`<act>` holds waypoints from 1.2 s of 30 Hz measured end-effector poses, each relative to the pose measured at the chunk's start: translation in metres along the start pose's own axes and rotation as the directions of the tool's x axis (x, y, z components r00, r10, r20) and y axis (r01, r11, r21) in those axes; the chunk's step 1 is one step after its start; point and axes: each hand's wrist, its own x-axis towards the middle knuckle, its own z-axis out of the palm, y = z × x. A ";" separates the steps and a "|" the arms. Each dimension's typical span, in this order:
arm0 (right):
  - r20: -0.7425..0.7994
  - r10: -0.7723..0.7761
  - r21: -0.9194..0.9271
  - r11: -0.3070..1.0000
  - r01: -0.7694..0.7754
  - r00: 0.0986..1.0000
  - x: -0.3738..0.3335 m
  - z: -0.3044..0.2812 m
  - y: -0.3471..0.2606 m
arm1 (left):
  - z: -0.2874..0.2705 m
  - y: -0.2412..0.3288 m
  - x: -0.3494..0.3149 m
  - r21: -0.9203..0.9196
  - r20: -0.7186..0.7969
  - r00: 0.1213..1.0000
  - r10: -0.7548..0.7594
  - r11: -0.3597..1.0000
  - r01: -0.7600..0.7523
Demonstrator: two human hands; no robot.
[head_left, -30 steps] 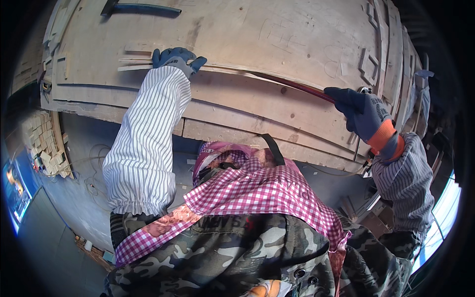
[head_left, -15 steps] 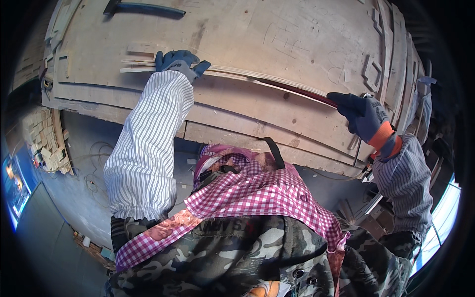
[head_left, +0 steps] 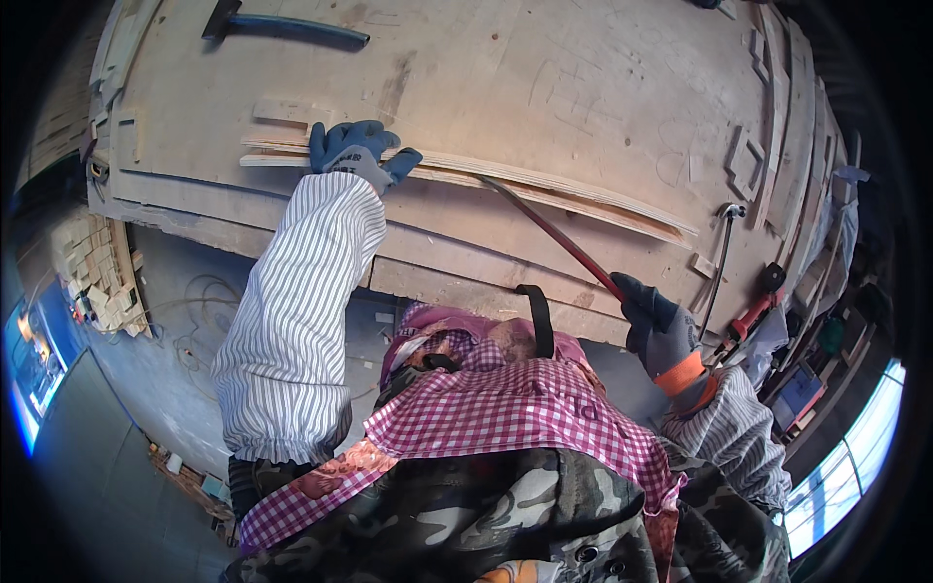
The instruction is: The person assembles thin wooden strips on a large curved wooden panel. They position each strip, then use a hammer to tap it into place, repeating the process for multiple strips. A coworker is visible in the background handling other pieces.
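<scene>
Two long, thin plywood strips [head_left: 554, 190] lie along the near part of the wooden worktop. My left hand [head_left: 356, 154], in a blue and grey glove, grips them near their left end with the fingers over the top. A slim red pry bar [head_left: 559, 237] slants from the strips toward me. Its dark, flattened tip meets the strips' near edge right of my left hand; whether it sits between them I cannot tell. My right hand [head_left: 656, 321], in a matching glove with an orange cuff, is closed round the bar's near end.
A hammer [head_left: 287, 26] with a blue handle lies at the far left of the worktop [head_left: 457, 78]. Small wooden blocks [head_left: 746, 161] and a thin metal rod [head_left: 721, 262] are at the right. A red and black tool [head_left: 756, 306] hangs near the right edge. Stacked wood pieces [head_left: 102, 277] stand at lower left.
My right hand has moved toward me and left, swinging the pry bar from along the strips to a steep slant. My left hand keeps its grip on the strips.
</scene>
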 end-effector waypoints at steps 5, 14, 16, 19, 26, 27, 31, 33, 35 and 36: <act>-0.077 -0.012 0.025 1.000 0.014 0.997 -0.024 0.017 0.019 | 0.008 0.014 -0.011 0.034 -0.107 0.994 0.029 0.999 -0.025; -0.258 0.011 0.191 0.981 0.040 0.966 -0.051 0.067 0.051 | 0.023 0.026 -0.015 0.074 -0.213 0.974 0.075 0.995 -0.060; -0.283 -0.070 0.155 0.981 0.118 0.956 -0.052 0.073 0.055 | 0.025 0.028 -0.014 0.092 -0.232 0.968 0.099 0.993 -0.080; -0.287 -0.062 0.185 0.976 0.118 0.956 -0.050 0.078 0.059 | 0.024 0.030 -0.011 0.096 -0.242 0.964 0.110 0.991 -0.089; -0.274 -0.026 0.384 0.914 0.134 0.962 -0.035 0.102 0.075 | 0.020 0.040 -0.004 0.097 -0.264 0.963 0.063 0.995 -0.039; -0.271 0.001 0.381 0.919 0.106 0.963 -0.034 0.103 0.074 | 0.019 0.042 -0.003 0.106 -0.248 0.968 0.049 0.994 -0.023; -0.198 0.060 0.495 0.868 0.047 0.978 -0.028 0.083 0.056 | 0.018 0.042 0.004 0.083 -0.174 0.983 0.051 0.996 -0.036; -0.122 0.060 0.517 0.856 0.012 0.991 -0.022 0.045 0.039 | 0.017 0.042 0.013 0.118 -0.223 0.964 0.142 0.986 -0.118; -0.085 0.028 0.391 0.920 0.007 0.996 -0.010 0.010 0.021 | 0.023 0.040 0.018 0.185 -0.416 0.838 0.353 0.935 -0.302; -0.052 0.071 0.316 0.947 -0.051 0.996 -0.003 -0.005 0.014 | 0.028 0.039 0.018 0.251 -0.557 0.667 0.495 0.866 -0.433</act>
